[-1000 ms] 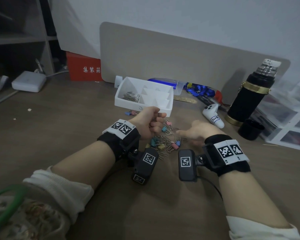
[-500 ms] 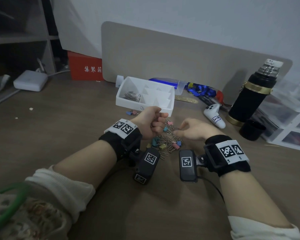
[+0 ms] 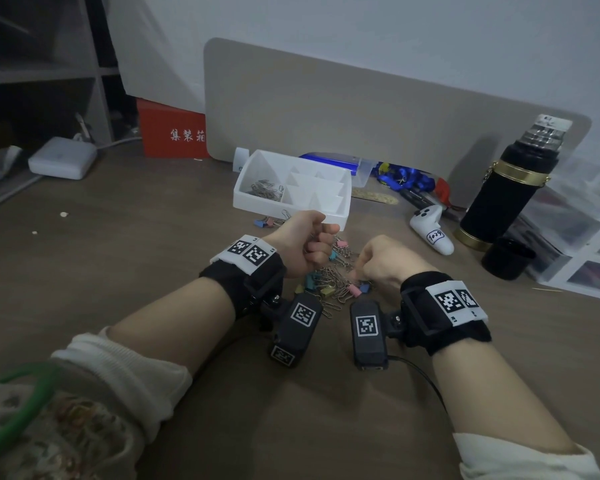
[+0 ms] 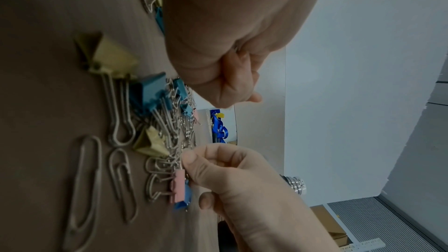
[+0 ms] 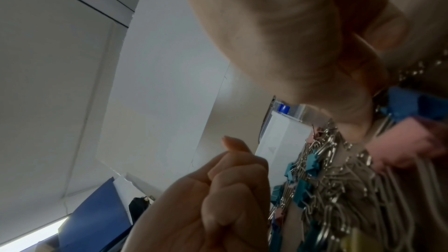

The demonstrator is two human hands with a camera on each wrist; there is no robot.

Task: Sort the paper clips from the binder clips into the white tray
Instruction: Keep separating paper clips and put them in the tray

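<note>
while both fists hover over the clip pile (image 3: 329,275) | left hand (image 3: 303,245) clenched, a thin wire showing inside | right hand (image 3: 383,261) pinching wire at pile's near-right edge | loose paper clips (image 4: 97,177) lie lengthwise toward the wrists | white tray (image 3: 291,188) just beyond left hand, long axis running left-right

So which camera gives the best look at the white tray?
Head view: the whole tray shows, its dividers and the paper clips in its left compartment. The right wrist view catches only an outer wall past the pile. The left wrist view barely shows it, if at all.
</note>
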